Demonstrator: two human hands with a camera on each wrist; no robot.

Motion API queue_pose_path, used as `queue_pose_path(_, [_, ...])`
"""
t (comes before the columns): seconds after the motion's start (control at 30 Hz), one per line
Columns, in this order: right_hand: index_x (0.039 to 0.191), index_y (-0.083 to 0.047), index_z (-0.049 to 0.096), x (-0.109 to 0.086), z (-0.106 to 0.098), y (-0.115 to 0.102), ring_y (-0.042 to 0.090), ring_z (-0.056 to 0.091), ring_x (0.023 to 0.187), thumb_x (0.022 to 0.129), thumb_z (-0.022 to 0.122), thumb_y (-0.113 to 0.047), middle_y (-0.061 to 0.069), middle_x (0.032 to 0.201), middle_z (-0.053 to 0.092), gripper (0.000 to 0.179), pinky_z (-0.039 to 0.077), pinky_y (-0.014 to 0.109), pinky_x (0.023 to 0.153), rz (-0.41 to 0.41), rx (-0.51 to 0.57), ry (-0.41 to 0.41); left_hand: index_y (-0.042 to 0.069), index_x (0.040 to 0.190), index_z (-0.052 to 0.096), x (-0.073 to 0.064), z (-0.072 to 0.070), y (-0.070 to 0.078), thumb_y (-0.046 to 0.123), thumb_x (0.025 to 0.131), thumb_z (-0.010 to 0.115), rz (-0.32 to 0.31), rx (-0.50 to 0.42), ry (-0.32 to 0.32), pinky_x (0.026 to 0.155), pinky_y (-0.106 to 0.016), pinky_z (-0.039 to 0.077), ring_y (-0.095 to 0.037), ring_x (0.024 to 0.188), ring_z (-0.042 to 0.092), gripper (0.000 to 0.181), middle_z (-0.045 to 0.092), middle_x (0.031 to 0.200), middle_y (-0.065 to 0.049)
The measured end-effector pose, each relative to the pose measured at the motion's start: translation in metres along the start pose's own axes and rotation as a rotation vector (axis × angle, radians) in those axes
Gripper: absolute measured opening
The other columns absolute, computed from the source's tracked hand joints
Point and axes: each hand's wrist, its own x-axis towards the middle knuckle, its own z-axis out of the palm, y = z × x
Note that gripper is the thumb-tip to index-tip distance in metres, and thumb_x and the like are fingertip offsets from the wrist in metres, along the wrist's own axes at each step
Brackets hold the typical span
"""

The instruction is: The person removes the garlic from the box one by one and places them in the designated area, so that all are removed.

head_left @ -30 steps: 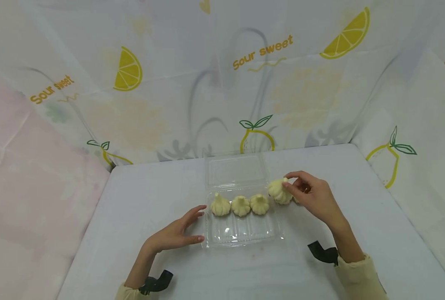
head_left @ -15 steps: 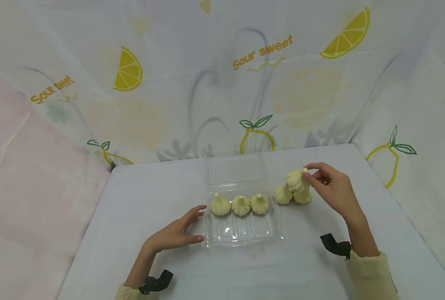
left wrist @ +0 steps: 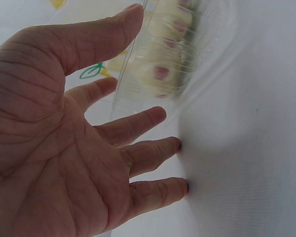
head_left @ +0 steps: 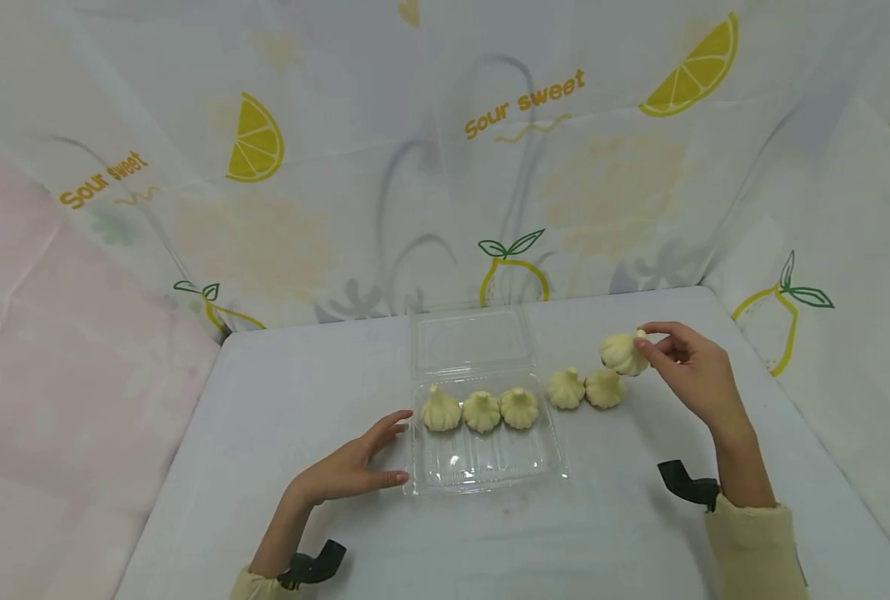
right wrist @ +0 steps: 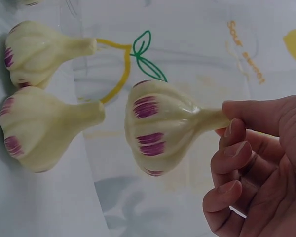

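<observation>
While the left hand (head_left: 346, 473) rests splayed, the right hand (head_left: 694, 377) pinches a garlic bulb (head_left: 622, 356) aloft.

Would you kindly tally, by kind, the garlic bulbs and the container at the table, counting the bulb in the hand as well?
Container: 1
Garlic bulbs: 6 (3 in the container, 2 on the table, 1 held by its stem in the right hand)
Total: 7
</observation>
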Motion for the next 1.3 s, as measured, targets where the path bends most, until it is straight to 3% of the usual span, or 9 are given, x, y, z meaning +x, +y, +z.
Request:
queue_pose_path(0.6, [0.115, -0.002, 0.067, -0.007, -0.007, 0.032, 0.011, 0.052, 0.062, 0.095, 0.069, -0.022, 0.013, 0.076, 0.064, 0.029, 0.039, 0.025, 0.051, 0.117, -0.038, -0.079, 0.030, 0.154, 0.025, 0.000, 0.001, 0.000, 0.035, 0.087, 0.076, 0.008, 0.004, 0.005, 0.107, -0.065, 0.026, -0.040, 0.142, 0.029, 0.084, 0.034, 0.154, -0.021])
queue_pose_path(0.9, [0.117, -0.008, 0.068, -0.011, -0.003, 0.075, 0.014, 0.050, 0.060, 0.094, 0.069, -0.034, 0.003, 0.073, 0.062, 0.035, 0.035, 0.039, 0.044, 0.143, -0.013, -0.098, 0.030, 0.154, 0.025, 0.000, 0.000, 0.000, 0.035, 0.087, 0.076, 0.008, 0.004, 0.005, 0.107, -0.065, 0.026, -0.040, 0.142, 0.030, 0.084, 0.034, 0.154, -0.021])
queue_pose_path(1.3, [0.118, -0.001, 0.066, -0.014, -0.007, 0.054, 0.012, 0.049, 0.059, 0.096, 0.066, -0.029, 0.009, 0.076, 0.064, 0.035, 0.037, 0.028, 0.048, 0.201, -0.078, -0.174, 0.031, 0.153, 0.026, 0.000, 0.001, 0.000, 0.035, 0.087, 0.076, 0.007, 0.011, 0.009, 0.108, -0.064, 0.026, -0.039, 0.142, 0.030, 0.083, 0.035, 0.153, -0.020])
